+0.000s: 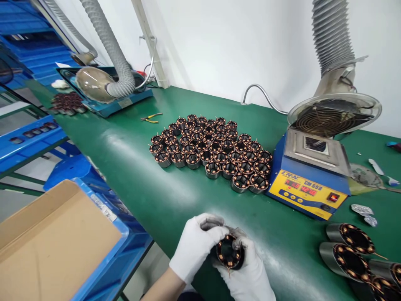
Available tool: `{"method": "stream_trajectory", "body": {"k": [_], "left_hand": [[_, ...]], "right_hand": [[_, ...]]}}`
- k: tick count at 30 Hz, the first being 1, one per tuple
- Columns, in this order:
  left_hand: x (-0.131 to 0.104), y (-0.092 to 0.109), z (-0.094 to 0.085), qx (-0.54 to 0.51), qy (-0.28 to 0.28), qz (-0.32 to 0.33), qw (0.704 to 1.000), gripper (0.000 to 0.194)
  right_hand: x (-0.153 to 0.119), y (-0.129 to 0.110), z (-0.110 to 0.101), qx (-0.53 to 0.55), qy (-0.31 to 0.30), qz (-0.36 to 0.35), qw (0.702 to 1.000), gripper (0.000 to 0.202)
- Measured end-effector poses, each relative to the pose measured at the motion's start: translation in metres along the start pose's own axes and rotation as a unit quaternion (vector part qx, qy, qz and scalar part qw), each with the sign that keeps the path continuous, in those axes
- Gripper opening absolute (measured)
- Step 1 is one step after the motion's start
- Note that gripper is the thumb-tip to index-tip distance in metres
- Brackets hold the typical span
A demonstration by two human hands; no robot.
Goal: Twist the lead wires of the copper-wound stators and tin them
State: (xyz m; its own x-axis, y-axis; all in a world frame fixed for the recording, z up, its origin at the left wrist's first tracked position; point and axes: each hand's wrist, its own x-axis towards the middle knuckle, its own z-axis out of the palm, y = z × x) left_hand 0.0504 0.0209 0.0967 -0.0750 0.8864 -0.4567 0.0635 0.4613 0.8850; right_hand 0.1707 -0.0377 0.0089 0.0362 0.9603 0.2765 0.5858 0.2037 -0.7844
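Both my hands wear white gloves and hold one motor stator (231,262), with copper windings and a dark core, above the near edge of the green bench. My left hand (198,242) has its fingers and thumb at the stator's upper left rim. Around its right side and underneath wraps my right hand (250,271), thumb bent over the top rim. A short wire end sticks out of the stator toward me. Farther back, a cluster of similar stators (208,156) stands upright in rows. More stators (351,261) lie tilted at the lower right.
A blue and yellow solder pot (308,192) with lit red digits stands right of the cluster, under an extraction hood (335,110). Yellow-handled pliers (151,118) lie at the back. A blue crate (123,234) with a cardboard lining (59,242) is at the left.
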Motion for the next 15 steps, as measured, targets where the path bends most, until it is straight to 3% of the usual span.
{"method": "stream_trajectory", "body": {"k": [2, 4, 7, 11, 13, 15], "left_hand": [[-0.001, 0.004, 0.001, 0.031, -0.004, 0.013, 0.999, 0.043], [-0.001, 0.005, 0.005, 0.034, -0.021, 0.007, 0.999, 0.034], [0.003, 0.002, 0.009, -0.067, -0.034, -0.032, 0.997, 0.009], [0.008, -0.003, -0.005, -0.178, -0.015, -0.026, 0.984, 0.023], [0.008, -0.003, -0.018, -0.149, -0.025, -0.007, 0.989, 0.034], [0.006, -0.001, -0.029, -0.029, -0.093, 0.024, 0.995, 0.035]], "right_hand": [[-0.001, 0.000, 0.000, 0.010, 0.002, 0.004, 1.000, 0.052], [-0.002, 0.000, 0.000, 0.014, 0.005, 0.013, 1.000, 0.052], [-0.002, 0.001, -0.001, 0.003, 0.001, 0.031, 1.000, 0.051], [-0.001, 0.002, -0.002, 0.003, -0.006, 0.021, 1.000, 0.047], [-0.001, 0.001, -0.003, 0.011, -0.007, -0.001, 1.000, 0.049], [0.000, 0.000, -0.003, 0.014, 0.002, -0.024, 1.000, 0.054]]}}
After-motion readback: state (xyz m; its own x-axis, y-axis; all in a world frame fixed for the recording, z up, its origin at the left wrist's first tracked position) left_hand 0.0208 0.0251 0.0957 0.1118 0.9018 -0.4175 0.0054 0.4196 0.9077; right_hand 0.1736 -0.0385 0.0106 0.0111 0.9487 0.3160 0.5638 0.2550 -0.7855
